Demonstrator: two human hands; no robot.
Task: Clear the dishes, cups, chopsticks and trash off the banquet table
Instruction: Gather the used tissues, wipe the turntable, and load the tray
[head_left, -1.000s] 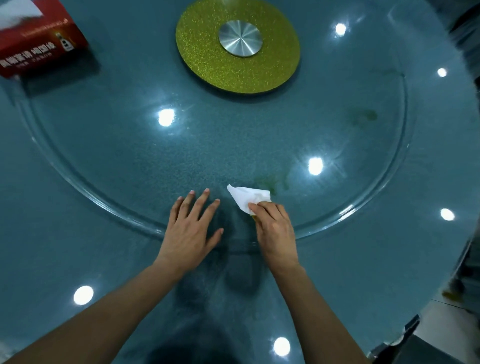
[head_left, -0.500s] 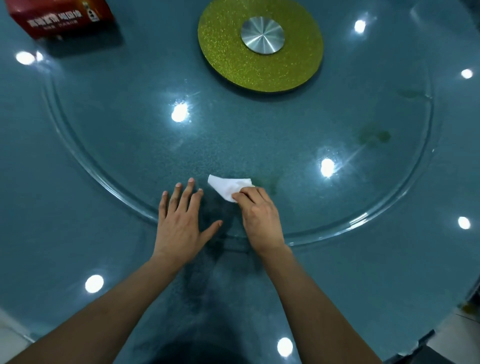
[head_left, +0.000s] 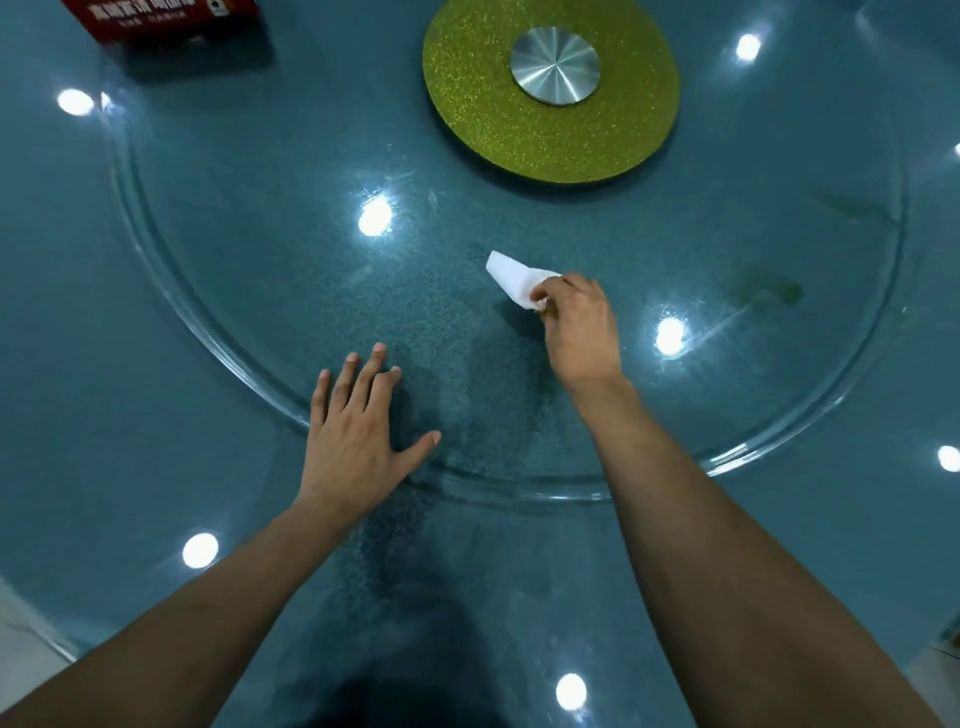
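A crumpled white tissue (head_left: 511, 278) is pinched in the curled fingers of my right hand (head_left: 579, 325), over the middle of the glass turntable (head_left: 218, 322) on the teal banquet table (head_left: 78, 415). My left hand (head_left: 358, 431) lies flat with straight, spread fingers on the turntable's near rim. Two greenish smears (head_left: 763, 291) mark the glass to the right of my right hand.
A round glittery green-gold disc (head_left: 467, 104) with a metal hub (head_left: 555, 66) sits at the turntable's centre. A red tissue box (head_left: 161, 15) stands at the far left, cut off by the frame's top. Ceiling lights reflect across the surface. The table's edge shows bottom left and right.
My right hand has moved the tissue away from me and to the right, off the spot beside my left hand. My left hand stays flat on the rim.
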